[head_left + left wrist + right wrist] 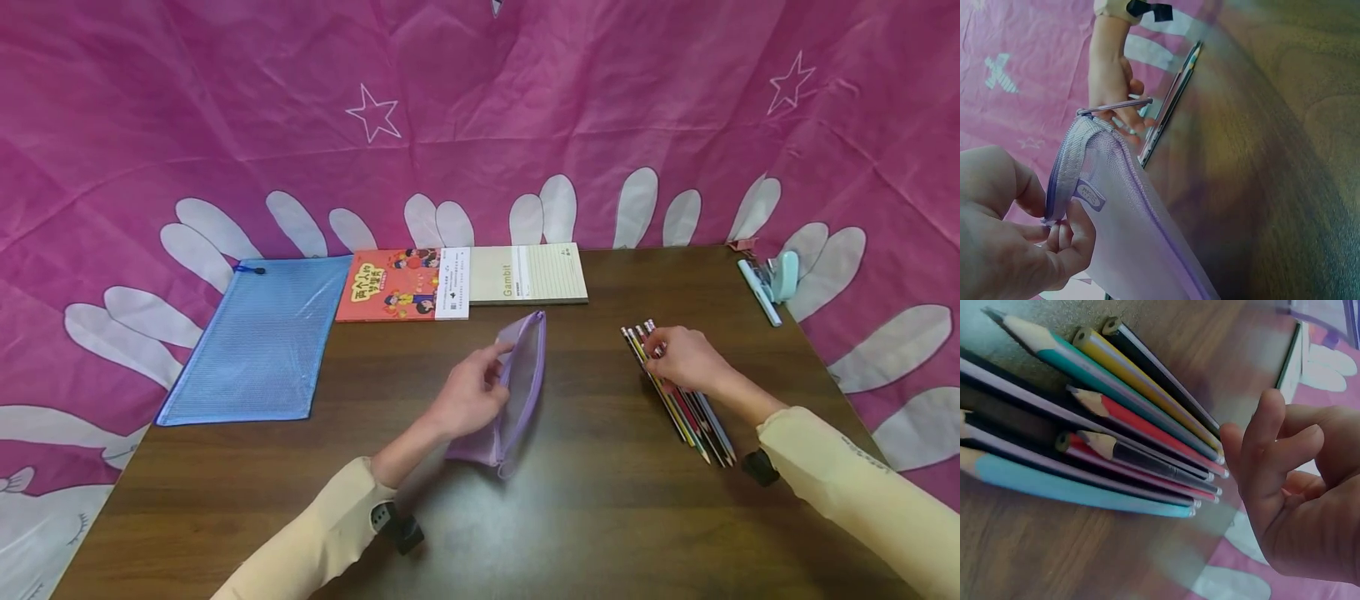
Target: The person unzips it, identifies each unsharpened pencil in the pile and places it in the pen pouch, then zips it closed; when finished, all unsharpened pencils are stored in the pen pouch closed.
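Observation:
My left hand (470, 395) pinches one edge of a purple mesh zip pouch (527, 375) near the table's middle. Up close in the left wrist view, thumb and fingers grip the pouch (1129, 231) beside its zipper, and its mouth gapes. My right hand (686, 362) is over the eraser ends of a loose bundle of pencils (684, 417) on the right. In the right wrist view, several pencils (1104, 381) of different colours fan out on the wood; the fingers (1263, 440) are loosely bent beside their white eraser tips, with no pencil visible in them.
A blue zip folder (251, 342) lies at the left. Along the back edge are a red booklet (397, 283) and a cream notebook (547, 275). At the back right sit a light blue pen (759, 292) and a mint-coloured object (784, 277). A pink cloth hangs behind the table.

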Tool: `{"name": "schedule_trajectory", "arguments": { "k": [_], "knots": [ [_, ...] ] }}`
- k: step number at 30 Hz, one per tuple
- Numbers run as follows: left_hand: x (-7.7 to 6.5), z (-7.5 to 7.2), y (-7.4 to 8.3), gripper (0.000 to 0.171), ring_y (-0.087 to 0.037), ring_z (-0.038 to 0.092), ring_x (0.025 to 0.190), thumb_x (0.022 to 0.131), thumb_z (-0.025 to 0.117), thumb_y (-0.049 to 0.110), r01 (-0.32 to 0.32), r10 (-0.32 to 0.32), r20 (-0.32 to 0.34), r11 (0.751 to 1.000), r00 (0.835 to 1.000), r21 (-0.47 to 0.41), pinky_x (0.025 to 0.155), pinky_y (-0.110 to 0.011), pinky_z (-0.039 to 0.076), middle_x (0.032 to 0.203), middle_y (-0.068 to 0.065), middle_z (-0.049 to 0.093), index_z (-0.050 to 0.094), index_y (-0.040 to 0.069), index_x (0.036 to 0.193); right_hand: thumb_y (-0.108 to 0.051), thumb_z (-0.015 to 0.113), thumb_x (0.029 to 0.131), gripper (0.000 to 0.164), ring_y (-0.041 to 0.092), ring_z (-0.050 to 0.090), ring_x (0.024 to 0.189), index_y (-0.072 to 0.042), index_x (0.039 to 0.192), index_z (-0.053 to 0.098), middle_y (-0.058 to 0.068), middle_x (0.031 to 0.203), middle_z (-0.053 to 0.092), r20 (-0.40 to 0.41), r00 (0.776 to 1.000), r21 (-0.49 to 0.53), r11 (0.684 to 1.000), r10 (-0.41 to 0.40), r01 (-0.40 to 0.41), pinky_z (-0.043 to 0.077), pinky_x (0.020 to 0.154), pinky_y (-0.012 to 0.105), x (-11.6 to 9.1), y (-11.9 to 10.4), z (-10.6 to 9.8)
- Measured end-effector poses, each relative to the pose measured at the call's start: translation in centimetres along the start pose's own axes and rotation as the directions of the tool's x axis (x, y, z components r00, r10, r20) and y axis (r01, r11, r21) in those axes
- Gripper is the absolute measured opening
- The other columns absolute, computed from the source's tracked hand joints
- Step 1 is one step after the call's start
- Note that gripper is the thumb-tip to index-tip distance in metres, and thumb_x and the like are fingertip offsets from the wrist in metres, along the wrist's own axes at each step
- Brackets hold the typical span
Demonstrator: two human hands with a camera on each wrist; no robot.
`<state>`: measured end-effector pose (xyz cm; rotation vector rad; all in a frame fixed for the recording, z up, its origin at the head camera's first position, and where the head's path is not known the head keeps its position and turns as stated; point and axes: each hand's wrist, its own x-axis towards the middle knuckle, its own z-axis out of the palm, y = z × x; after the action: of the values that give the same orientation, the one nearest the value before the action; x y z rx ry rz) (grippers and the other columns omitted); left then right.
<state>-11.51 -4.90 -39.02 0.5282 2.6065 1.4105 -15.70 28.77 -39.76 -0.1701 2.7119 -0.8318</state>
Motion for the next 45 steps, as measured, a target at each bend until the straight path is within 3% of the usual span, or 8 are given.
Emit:
{"name": "schedule_trajectory", "arguments": {
  "k": [5, 12, 18, 32, 41, 45],
  "knots": [
    [0.1, 0.4, 0.1, 0.065, -0.019, 0.057, 0.086, 0.076, 0.059, -0.006, -0.022, 0.022, 0.006, 1.0, 1.0, 0.009, 0.076, -0.033, 0.051, 0.098, -0.008, 0.058, 0.053, 0.0, 0.141, -0.009, 0.067, 0.089, 0.03, 0.016, 0.063, 0.047, 0.009, 0.112, 0.058, 0.001, 0.057, 0.06, -0.005, 1.0, -0.081, 0.997, -0.021, 0.021, 0.049, 0.046, 0.031, 0.4, -0.4, 0.6],
    [0.1, 0.6, 0.2, 0.067, -0.019, 0.057, 0.088, 0.076, 0.06, -0.007, -0.02, 0.02, 0.023, 1.0, 1.0, -0.008, 0.078, -0.032, 0.051, 0.098, -0.008, 0.058, 0.052, 0.0, 0.142, -0.01, 0.068, 0.09, 0.037, 0.016, 0.062, 0.048, 0.01, 0.118, 0.057, 0.002, 0.055, 0.059, -0.004, 1.0, -0.152, 0.988, 0.002, -0.002, 0.051, 0.059, 0.04, 0.6, -1.4, 1.2],
    [0.2, 0.9, 0.0, 0.068, -0.017, 0.056, 0.086, 0.076, 0.06, -0.007, -0.02, 0.02, 0.023, 1.0, 1.0, -0.011, 0.078, -0.032, 0.051, 0.097, -0.006, 0.057, 0.051, 0.001, 0.143, -0.014, 0.07, 0.089, 0.038, 0.015, 0.061, 0.049, 0.007, 0.119, 0.058, 0.003, 0.063, 0.061, -0.034, 0.999, -0.189, 0.981, 0.037, -0.043, 0.048, 0.053, 0.041, 0.9, -1.5, 1.4],
    [0.0, 1.0, 0.0, 0.067, -0.017, 0.056, 0.086, 0.076, 0.059, -0.007, -0.021, 0.021, 0.025, 1.0, 0.999, -0.017, 0.076, -0.031, 0.05, 0.096, -0.006, 0.057, 0.052, 0.0, 0.142, -0.011, 0.07, 0.087, 0.035, 0.016, 0.061, 0.051, 0.007, 0.114, 0.058, 0.015, 0.086, 0.064, -0.056, 0.998, -0.196, 0.98, 0.029, -0.04, 0.048, 0.05, 0.039, 1.3, -1.6, 1.8],
    [0.0, 1.1, 0.0, 0.067, -0.017, 0.056, 0.086, 0.076, 0.059, -0.006, -0.014, 0.014, 0.028, 1.0, 1.0, -0.017, 0.077, -0.031, 0.05, 0.096, -0.006, 0.057, 0.051, 0.001, 0.143, -0.007, 0.068, 0.085, 0.031, 0.017, 0.058, 0.048, 0.004, 0.113, 0.06, 0.012, 0.079, 0.06, -0.041, 0.999, -0.252, 0.968, -0.013, 0.003, 0.045, 0.048, 0.039, 1.7, -1.8, 2.3],
    [0.0, 1.1, 0.0, 0.067, -0.017, 0.055, 0.086, 0.076, 0.059, -0.006, -0.012, 0.012, 0.028, 1.0, 1.0, -0.012, 0.077, -0.031, 0.05, 0.096, -0.005, 0.057, 0.051, 0.001, 0.143, -0.006, 0.068, 0.082, 0.029, 0.021, 0.06, 0.055, 0.003, 0.108, 0.061, 0.014, 0.083, 0.061, -0.043, 0.998, -0.269, 0.963, -0.035, 0.022, 0.046, 0.048, 0.041, 1.9, -1.8, 2.3]
  ]
}}
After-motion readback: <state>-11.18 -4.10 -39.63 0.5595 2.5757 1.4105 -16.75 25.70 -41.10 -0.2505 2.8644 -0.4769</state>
